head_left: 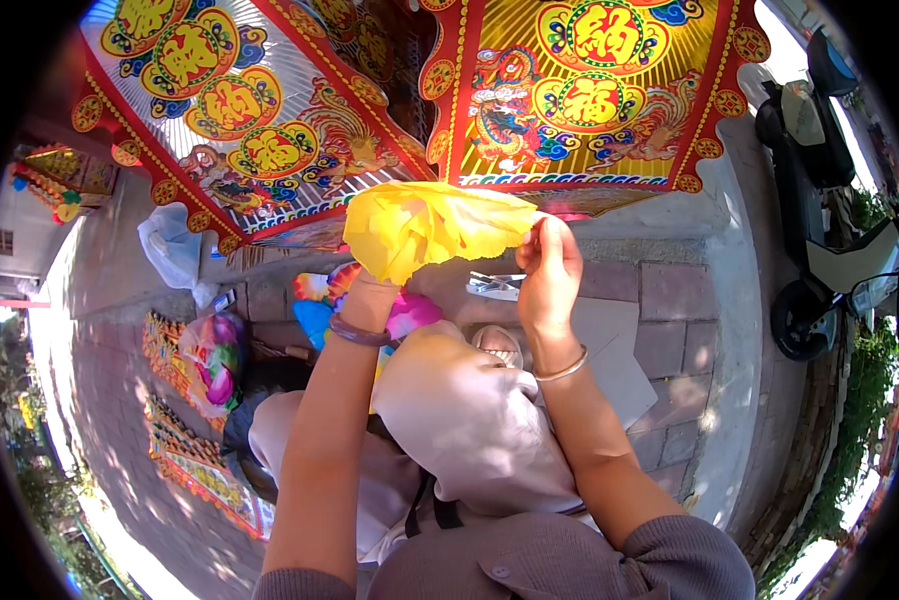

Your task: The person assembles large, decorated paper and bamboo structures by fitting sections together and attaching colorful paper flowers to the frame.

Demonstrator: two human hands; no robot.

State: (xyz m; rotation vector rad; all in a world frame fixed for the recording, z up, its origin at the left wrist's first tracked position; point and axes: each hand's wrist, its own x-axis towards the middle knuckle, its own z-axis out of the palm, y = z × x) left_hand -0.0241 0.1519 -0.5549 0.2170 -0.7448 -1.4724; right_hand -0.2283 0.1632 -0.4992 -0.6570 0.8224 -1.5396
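Note:
A yellow crinkled paper flower [429, 228] is held up in front of me, its thin layers bunched and spread sideways. Its stem end meets my left hand [371, 292], which holds it from below; the petals hide those fingers. My right hand [551, 262] pinches the flower's right tip between thumb and fingertips. Just beyond the flower stand large red-edged decorated paper panels, a gold one [589, 100] on the right and a silver one [239, 110] on the left, both with dragon and phoenix pictures.
Colourful paper flowers [414, 315] lie below my left wrist. A clear plastic bag [169, 250] sits at left, with a bundle of coloured flowers [214, 360] and printed paper panels [204, 470] nearer. Flat grey sheets [609, 350] lie on the paving; a parked scooter [829, 230] stands at right.

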